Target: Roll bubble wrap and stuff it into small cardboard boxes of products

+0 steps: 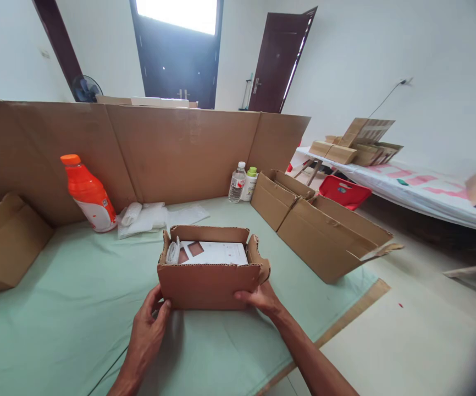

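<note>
Cardboard box (207,287) between both hands: left hand (150,322) half-curled, thumb and fingers clasping lower left corner; right hand (263,300) gripping right end, thumb across front.

An orange bottle (89,193) and a clear bottle (237,185) stand before a cardboard panel (184,154).
</note>
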Action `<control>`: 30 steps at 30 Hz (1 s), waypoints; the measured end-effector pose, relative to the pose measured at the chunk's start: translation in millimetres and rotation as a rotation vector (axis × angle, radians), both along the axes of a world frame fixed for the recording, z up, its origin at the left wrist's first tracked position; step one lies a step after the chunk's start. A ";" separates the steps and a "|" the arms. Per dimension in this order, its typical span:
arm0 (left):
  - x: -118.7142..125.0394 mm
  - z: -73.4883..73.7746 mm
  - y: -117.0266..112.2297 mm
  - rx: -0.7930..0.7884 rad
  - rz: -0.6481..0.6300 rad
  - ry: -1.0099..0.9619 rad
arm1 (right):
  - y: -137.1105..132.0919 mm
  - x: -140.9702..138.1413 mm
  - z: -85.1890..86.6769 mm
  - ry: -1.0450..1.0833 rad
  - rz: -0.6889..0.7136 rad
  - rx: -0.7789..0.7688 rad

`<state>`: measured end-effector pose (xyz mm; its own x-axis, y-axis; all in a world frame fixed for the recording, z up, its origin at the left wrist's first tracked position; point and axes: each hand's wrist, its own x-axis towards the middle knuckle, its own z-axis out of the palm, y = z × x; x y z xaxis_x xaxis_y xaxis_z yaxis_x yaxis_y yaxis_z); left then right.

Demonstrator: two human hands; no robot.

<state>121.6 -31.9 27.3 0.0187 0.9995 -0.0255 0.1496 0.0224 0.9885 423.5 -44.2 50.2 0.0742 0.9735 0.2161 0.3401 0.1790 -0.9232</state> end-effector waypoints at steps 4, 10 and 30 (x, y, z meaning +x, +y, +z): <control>-6.8 -17.6 -6.9 -0.061 0.027 0.029 | 6.7 12.6 -14.9 -0.008 -0.183 0.131; -19.4 -38.8 -20.9 -0.007 0.037 0.093 | 46.4 69.4 -21.0 -0.029 -0.566 0.243; -16.3 -46.9 -22.1 0.175 0.028 0.174 | 85.0 98.3 -42.5 -0.509 -0.710 -0.087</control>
